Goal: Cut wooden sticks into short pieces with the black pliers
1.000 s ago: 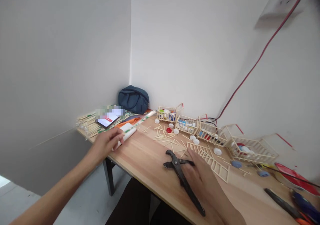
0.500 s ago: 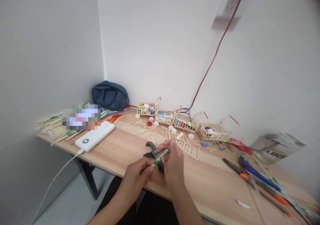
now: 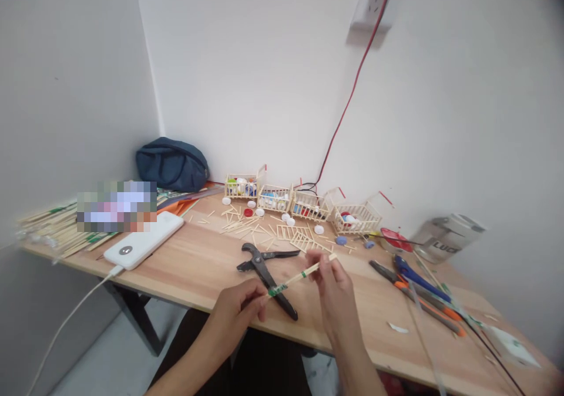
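Note:
Both hands hold a pale wooden chopstick [image 3: 291, 279] with green-printed wrapping, slanting up to the right over the table's front. My left hand [image 3: 240, 305] pinches its lower end, close to the larger green print. Around the upper end, the fingers of my right hand [image 3: 332, 284] are closed, with the pale tip sticking out past them. I cannot tell if it is one stick or a pair. Beneath the chopstick lie black pliers-like cutters [image 3: 264, 269], jaws pointing left and handles spread, touched by neither hand.
Behind the hands lie a flat stick lattice [image 3: 304, 238], loose cut sticks [image 3: 240, 224] and several miniature stick carts [image 3: 311, 206]. A power bank [image 3: 145, 240] and wrapped chopsticks [image 3: 53, 225] are left. Orange-handled pliers [image 3: 436, 308], a red dish [image 3: 396, 240] and a tilted-looking canister [image 3: 452, 237] are right.
My right hand has moved right, away from my left, baring more pale stick between them. The black cutters now show more fully. The whole view has shifted, so the table's things appear further left.

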Demonstrator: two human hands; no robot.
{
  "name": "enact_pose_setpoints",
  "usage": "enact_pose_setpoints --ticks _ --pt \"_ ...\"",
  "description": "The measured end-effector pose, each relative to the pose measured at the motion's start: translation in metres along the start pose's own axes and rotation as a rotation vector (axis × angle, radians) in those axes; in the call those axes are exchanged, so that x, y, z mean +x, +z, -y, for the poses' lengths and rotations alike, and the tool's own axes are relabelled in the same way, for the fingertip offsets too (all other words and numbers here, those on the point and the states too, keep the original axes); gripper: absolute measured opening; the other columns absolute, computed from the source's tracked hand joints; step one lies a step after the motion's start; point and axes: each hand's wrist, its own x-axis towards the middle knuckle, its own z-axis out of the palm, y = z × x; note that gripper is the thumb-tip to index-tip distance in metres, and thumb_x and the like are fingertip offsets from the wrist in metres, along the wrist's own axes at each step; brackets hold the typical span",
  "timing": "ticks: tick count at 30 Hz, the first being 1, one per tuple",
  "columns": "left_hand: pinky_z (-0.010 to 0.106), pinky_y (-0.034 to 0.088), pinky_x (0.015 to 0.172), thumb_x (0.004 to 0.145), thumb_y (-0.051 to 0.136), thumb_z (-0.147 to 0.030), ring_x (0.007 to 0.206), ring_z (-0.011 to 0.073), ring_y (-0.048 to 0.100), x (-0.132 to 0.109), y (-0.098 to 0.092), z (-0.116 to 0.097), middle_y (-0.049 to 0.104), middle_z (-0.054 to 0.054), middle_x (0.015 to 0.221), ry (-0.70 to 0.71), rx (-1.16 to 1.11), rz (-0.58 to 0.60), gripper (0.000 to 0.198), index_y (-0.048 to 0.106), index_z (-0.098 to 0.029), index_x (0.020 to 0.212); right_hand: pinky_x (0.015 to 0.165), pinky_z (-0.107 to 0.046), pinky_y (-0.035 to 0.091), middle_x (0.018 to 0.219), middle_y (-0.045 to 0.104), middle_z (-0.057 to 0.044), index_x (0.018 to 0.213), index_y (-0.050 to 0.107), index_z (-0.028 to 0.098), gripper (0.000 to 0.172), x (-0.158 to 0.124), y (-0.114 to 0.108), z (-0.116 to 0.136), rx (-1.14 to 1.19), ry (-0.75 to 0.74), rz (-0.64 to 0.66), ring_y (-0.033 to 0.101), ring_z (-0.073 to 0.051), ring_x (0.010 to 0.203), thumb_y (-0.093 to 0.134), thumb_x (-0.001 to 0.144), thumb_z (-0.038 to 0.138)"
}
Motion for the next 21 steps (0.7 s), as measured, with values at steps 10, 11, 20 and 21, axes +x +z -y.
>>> enact_pose_setpoints --ticks 10,11,20,21 --pt "0.022 0.032 0.047 0.083 0.044 -0.041 0.043 0.0117 0.044 -0.005 -0.022 0.006 0.049 -0.003 0.047 -0.073 0.269 0.004 0.034 0.052 -0.02 0.058 0.052 -0.024 0.037 0.053 0.03 0.007 0.065 0.049 0.022 0.024 0.004 -0.099 0.076 0.285 -0.324 -0.445 0.036 -0.011 0.05 0.055 0.082 0.037" --pt "0.022 0.033 0.049 0.083 0.044 -0.041 0.046 0.0123 0.046 -0.006 -0.023 0.003 0.05 -0.002 0.049 -0.043 0.307 0.003 0.033 0.052 -0.021 0.058 0.046 -0.023 0.031 0.052 0.027 0.007 0.068 0.052 0.023 0.024 -0.002 -0.1 0.08 0.172 -0.309 -0.42 0.03 -0.01 0.046 0.052 0.084 0.04" --pt "0.018 0.043 0.072 0.091 0.034 -0.025 0.076 0.0124 0.06 -0.011 0.008 -0.047 0.068 -0.001 0.084 0.386 0.414 0.266 0.029 0.063 -0.025 0.09 0.059 -0.022 0.039 0.077 0.056 -0.002 0.082 0.064 0.022 0.016 -0.055 -0.05 0.057 -0.919 -0.254 0.497 0.054 -0.013 0.068 0.051 0.087 0.03" --pt "0.018 0.044 0.073 0.09 0.035 -0.026 0.078 0.0123 0.061 -0.009 0.009 -0.049 0.068 -0.001 0.086 0.391 0.409 0.253 0.028 0.064 -0.025 0.092 0.06 -0.022 0.039 0.076 0.056 -0.002 0.078 0.062 0.021 0.02 -0.056 -0.054 0.058 -0.942 -0.26 0.505 0.055 -0.013 0.069 0.047 0.089 0.029"
